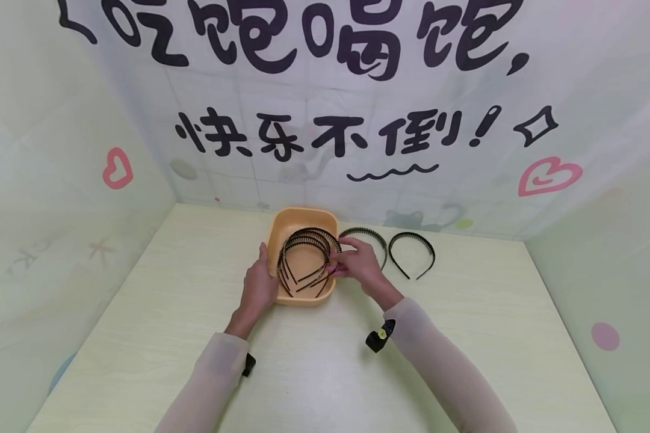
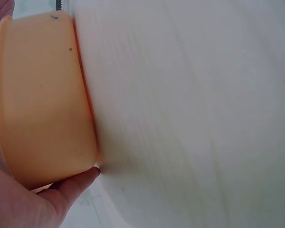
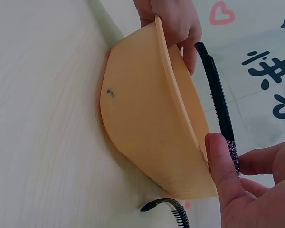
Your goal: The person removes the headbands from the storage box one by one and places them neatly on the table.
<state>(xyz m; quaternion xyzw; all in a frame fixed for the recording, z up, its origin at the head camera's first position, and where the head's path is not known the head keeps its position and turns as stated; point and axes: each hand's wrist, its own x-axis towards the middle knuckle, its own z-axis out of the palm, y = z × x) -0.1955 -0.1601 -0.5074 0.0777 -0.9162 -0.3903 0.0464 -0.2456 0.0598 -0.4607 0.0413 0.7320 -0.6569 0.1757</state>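
A black toothed headband (image 3: pixel 222 107) is pinched between the thumb and fingers of the right hand (image 1: pixel 360 261), a narrow grip at the 3 o'clock rim of the orange tray (image 1: pixel 306 301). A cluster of dark headbands (image 1: pixel 307 239) lies overlapping inside. At 8 o'clock the left hand (image 1: pixel 260 282) grips the tray's wall. The step in hand appears to be moving one band across the rim; whether inward or outward cannot be told. The next move probably calls for a steady tray and for teeth kept clear of neighbouring bands. Farther out on the worktop (image 1: pixel 314 367) lie a nearer loose band (image 1: pixel 364 230), between 2 and 3 o'clock, and a farther loose band (image 1: pixel 410 234) at 3. No brand or label can be read on tray or bands; at 12 o'clock the back wall (image 1: pixel 303 90) reads "吃饱喝饱," above "快乐不倒!", with a pink heart (image 1: pixel 549 176) towards 2 o'clock
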